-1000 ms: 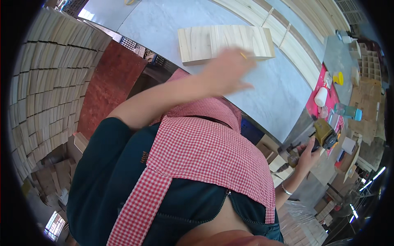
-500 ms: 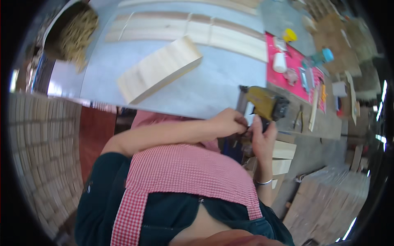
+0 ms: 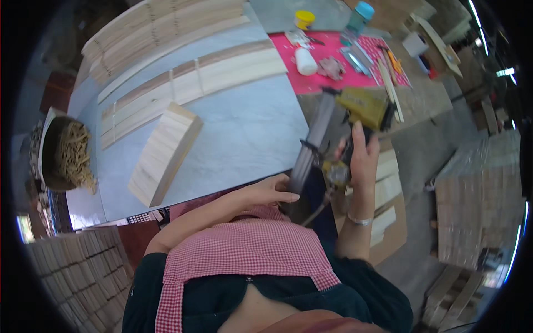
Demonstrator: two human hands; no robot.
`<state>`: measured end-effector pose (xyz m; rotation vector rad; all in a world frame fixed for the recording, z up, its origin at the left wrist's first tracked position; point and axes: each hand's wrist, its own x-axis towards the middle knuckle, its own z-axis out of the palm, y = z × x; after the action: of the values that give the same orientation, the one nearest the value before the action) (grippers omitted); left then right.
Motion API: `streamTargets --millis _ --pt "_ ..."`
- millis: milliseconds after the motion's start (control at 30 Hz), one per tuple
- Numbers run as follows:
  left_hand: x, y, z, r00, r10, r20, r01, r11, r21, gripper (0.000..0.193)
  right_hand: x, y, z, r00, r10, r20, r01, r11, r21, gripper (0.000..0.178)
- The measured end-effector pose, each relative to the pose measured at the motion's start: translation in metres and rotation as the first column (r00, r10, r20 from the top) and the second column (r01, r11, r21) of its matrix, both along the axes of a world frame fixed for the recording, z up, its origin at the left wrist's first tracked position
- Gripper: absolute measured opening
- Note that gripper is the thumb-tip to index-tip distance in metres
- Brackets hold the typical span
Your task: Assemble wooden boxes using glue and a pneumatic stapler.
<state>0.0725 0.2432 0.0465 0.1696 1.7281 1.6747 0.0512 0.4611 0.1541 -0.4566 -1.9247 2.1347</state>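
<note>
1. Two hands work at the near edge of the desk, close to its near right corner.
2. Far left, a round basket of pale wood pegs sits at the desk's left edge.
3. A wooden box panel lies tilted on the grey desk top, near the near edge; long slatted boards lie beyond it toward the far edge.
4. The left hand is loosely open, fingers stretched toward the long magazine of the nail gun, fingertips touching or just beside its lower end; I cannot tell which.
5. The right hand is clenched around the nail gun's grip, holding it off the desk's near right corner, yellow body up, magazine slanting down to the left hand.
6. Beyond the gun, a pink mat at the far right corner carries a white bottle and small tools.
</note>
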Motion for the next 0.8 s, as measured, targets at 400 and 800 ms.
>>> streamTargets --millis 400,800 --pt "-0.023 0.004 -0.019 0.701 -0.416 0.58 0.087 0.857 0.509 0.092 -0.072 0.099 -0.134 0.913 -0.034 0.406 -0.082 0.961 0.265 0.043" --pt "-0.042 -0.015 -0.043 0.713 -0.522 0.468 0.075 0.721 0.689 0.108 -0.241 0.179 -0.106 0.961 -0.15 -0.232 0.257 0.175 0.951 0.03"
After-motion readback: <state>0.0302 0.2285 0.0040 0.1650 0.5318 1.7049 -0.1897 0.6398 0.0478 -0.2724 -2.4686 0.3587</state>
